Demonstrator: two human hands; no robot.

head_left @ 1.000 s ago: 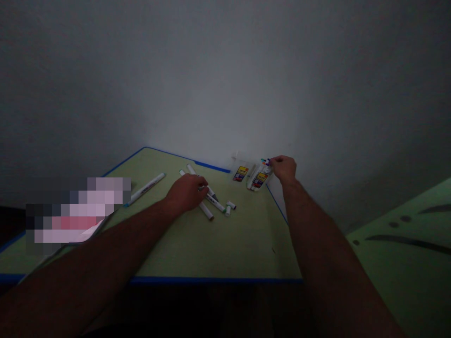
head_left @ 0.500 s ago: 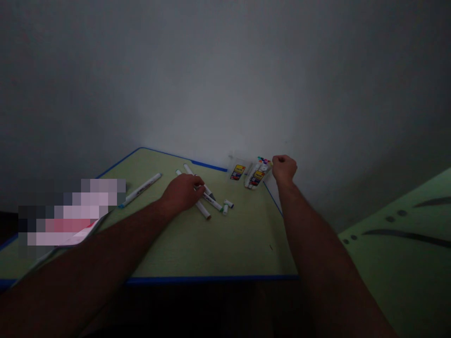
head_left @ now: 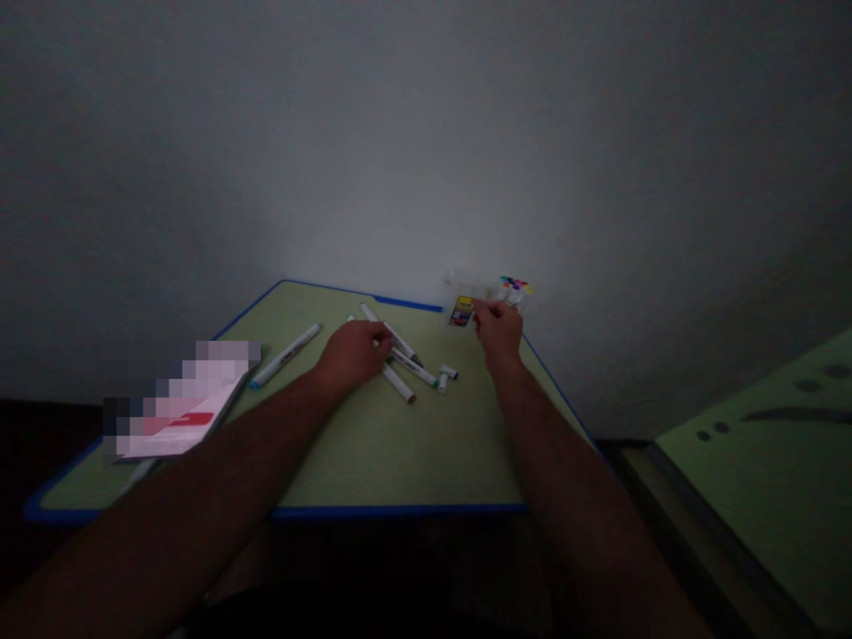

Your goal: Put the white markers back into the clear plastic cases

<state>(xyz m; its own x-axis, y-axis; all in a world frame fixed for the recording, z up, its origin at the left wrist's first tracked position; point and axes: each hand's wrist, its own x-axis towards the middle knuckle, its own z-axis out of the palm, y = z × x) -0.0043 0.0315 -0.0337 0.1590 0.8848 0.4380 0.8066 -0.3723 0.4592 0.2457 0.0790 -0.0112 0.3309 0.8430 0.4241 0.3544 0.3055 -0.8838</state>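
My left hand (head_left: 352, 355) rests over a loose group of white markers, fingers curled together; anything between them is hidden. Beside its fingertips lie a marker with a dark end (head_left: 404, 344), one with a green end (head_left: 418, 369) and one with a brown end (head_left: 399, 386). My right hand (head_left: 501, 335) is pinched closed just right of a clear plastic case (head_left: 461, 311) with a yellow and dark label. What the pinch holds cannot be made out. Behind it, partly covered, stands a case of markers with colourful ends (head_left: 515, 286).
Two short white marker caps (head_left: 443, 382) lie near the green-ended marker. A blue-ended marker (head_left: 286, 355) lies to the left. A lit, partly blurred-out screen device (head_left: 193, 430) sits at the table's left. The blue-edged table (head_left: 413, 461) meets a grey wall (head_left: 413, 160).
My right hand has moved left and toward me, from the marker case's right side to its front, near the clear case. My left hand stays over the markers. The view has shifted slightly.
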